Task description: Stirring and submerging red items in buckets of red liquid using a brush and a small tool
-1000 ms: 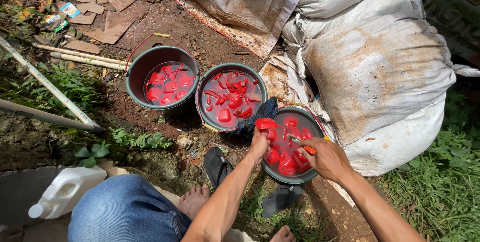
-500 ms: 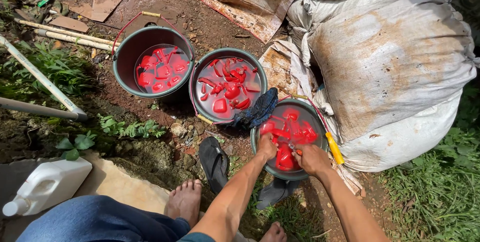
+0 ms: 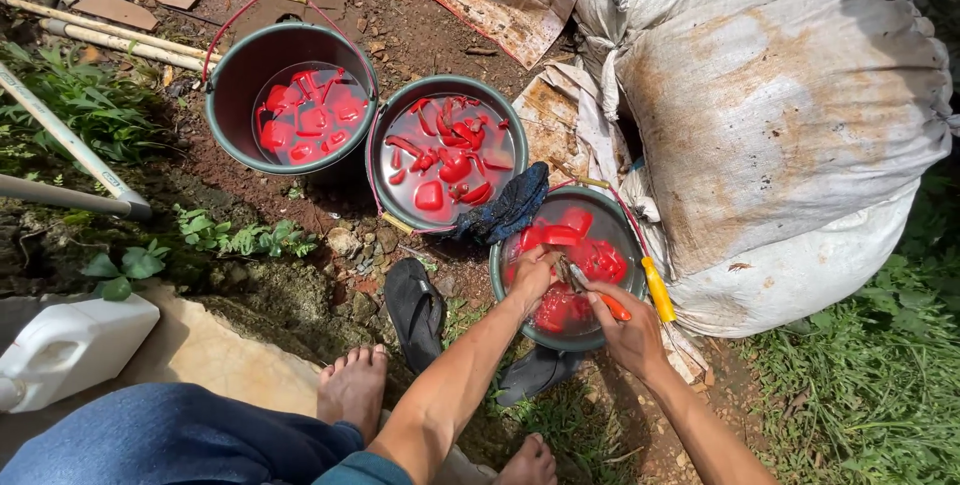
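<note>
Over the nearest dark green bucket of red plastic pieces in water, the left hand grips one red piece while the right hand is closed around an orange-handled tool working on it. Two more green buckets hold many red pieces, seemingly left to do.

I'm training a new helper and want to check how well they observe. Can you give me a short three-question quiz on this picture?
1. How many buckets hold red pieces in water?
2. True or false: both hands are over the bucket nearest the white sacks.
3. What lies draped between the middle and nearest buckets: A) dark blue cloth, B) white jug, C) sandal?

Key
1. Three: far bucket, middle bucket, nearest bucket.
2. True: left hand and right hand, which holds an orange-handled tool, beside the white sacks.
3. A, the dark blue cloth.
</note>
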